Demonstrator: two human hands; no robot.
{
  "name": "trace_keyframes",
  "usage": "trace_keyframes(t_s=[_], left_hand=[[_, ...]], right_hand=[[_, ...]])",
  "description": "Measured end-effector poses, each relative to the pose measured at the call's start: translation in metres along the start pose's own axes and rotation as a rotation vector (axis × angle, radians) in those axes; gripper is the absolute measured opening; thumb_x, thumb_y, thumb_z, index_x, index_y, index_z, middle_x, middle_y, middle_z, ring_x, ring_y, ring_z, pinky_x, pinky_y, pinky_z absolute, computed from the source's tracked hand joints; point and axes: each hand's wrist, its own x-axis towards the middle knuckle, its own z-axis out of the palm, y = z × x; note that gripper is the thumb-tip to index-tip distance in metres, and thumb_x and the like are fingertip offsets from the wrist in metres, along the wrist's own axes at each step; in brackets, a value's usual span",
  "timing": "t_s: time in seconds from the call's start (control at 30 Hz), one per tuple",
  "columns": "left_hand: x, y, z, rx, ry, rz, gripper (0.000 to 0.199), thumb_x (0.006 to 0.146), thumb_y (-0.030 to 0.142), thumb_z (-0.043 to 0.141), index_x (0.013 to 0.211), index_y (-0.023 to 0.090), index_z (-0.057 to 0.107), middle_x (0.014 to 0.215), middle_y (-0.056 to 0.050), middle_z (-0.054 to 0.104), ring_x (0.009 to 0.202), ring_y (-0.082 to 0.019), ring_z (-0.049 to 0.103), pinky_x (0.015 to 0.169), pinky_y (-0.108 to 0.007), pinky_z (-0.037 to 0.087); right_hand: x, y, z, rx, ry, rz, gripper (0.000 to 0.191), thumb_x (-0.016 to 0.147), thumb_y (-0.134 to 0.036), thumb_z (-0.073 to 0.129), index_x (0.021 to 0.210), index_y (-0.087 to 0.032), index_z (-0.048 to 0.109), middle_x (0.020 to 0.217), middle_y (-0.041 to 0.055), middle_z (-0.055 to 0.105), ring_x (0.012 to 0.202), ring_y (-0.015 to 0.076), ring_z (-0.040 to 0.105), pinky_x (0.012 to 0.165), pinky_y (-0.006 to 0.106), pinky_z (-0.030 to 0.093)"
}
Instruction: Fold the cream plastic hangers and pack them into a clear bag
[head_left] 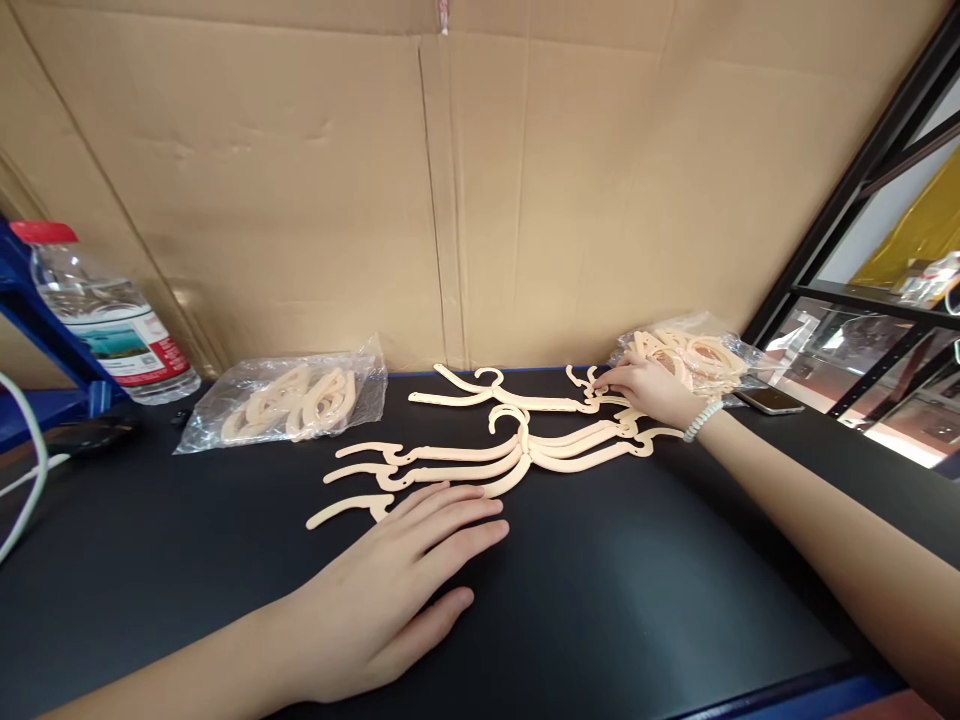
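Several cream plastic folding hangers (577,464) lie spread on the black table, partly overlapping, with hooks near the middle and jointed end pieces at both sides. My left hand (420,560) rests palm down in front, its fingers stretched out and partly covering the left arm of the nearest hanger. My right hand (649,388), with a beaded bracelet on its wrist, reaches to the right end of the back hanger (540,402). Its fingertips close on the small jointed end there, and the hand hides some of the pieces beneath.
Clear plastic bags with folded cream hangers lie at the left (300,405) and right (709,355). A phone (771,400) is by the right bag. A red-capped water bottle (112,320) and white cable (34,465) are left. A cardboard wall (337,180) stands behind; a shelf rack (862,300) is right.
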Motion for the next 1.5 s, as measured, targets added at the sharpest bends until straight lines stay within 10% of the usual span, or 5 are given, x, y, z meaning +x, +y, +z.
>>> trace_keyframes(t_s=[0.47, 0.77, 0.97, 1.2, 1.5], left_hand=[[0.001, 0.002, -0.002, -0.011, -0.022, 0.019, 0.048, 0.091, 0.015, 0.044, 0.138, 0.023, 0.042, 0.14, -0.009, 0.05, 0.133, -0.024, 0.041, 0.112, -0.045, 0.034], [0.003, 0.007, -0.004, -0.049, -0.026, 0.034, 0.05, 0.089, 0.012, 0.046, 0.137, 0.022, 0.043, 0.138, -0.01, 0.05, 0.132, -0.026, 0.04, 0.112, -0.046, 0.032], [0.002, 0.015, -0.004, -0.228, 0.039, -0.078, 0.045, 0.091, 0.015, 0.047, 0.135, 0.024, 0.046, 0.135, -0.008, 0.053, 0.128, -0.023, 0.045, 0.108, -0.04, 0.039], [0.016, 0.021, 0.008, -0.842, 0.242, -0.526, 0.042, 0.09, 0.027, 0.051, 0.132, 0.028, 0.046, 0.128, -0.009, 0.055, 0.098, -0.021, 0.063, 0.079, -0.035, 0.057], [0.028, 0.032, 0.0, -1.058, 0.41, -0.635, 0.021, 0.085, 0.034, 0.061, 0.087, 0.014, 0.066, 0.08, -0.004, 0.064, 0.059, -0.011, 0.061, 0.057, -0.023, 0.054]], right_hand=[[-0.003, -0.005, -0.009, -0.107, -0.014, -0.096, 0.032, 0.093, -0.023, 0.041, 0.09, -0.017, 0.073, 0.09, 0.0123, 0.071, 0.092, 0.027, 0.054, 0.08, 0.038, 0.041], [-0.005, -0.005, -0.008, -0.152, 0.4, -0.085, 0.032, 0.095, -0.023, 0.038, 0.101, -0.014, 0.068, 0.093, 0.0116, 0.069, 0.087, 0.0242, 0.062, 0.077, 0.036, 0.046], [-0.005, -0.057, -0.026, 0.413, 0.699, 0.179, 0.011, 0.082, -0.03, 0.061, 0.085, -0.022, 0.067, 0.076, 0.0036, 0.069, 0.073, 0.0209, 0.066, 0.074, 0.037, 0.053], [-0.02, -0.16, -0.047, 1.426, 0.33, 0.132, 0.019, 0.076, -0.032, 0.074, 0.085, -0.019, 0.065, 0.078, 0.002, 0.07, 0.071, 0.0157, 0.069, 0.071, 0.031, 0.058], [-0.037, -0.204, -0.046, 1.151, 0.194, -0.148, 0.009, 0.081, -0.026, 0.07, 0.083, -0.018, 0.068, 0.076, 0.0012, 0.069, 0.064, 0.0115, 0.063, 0.057, 0.023, 0.052]])
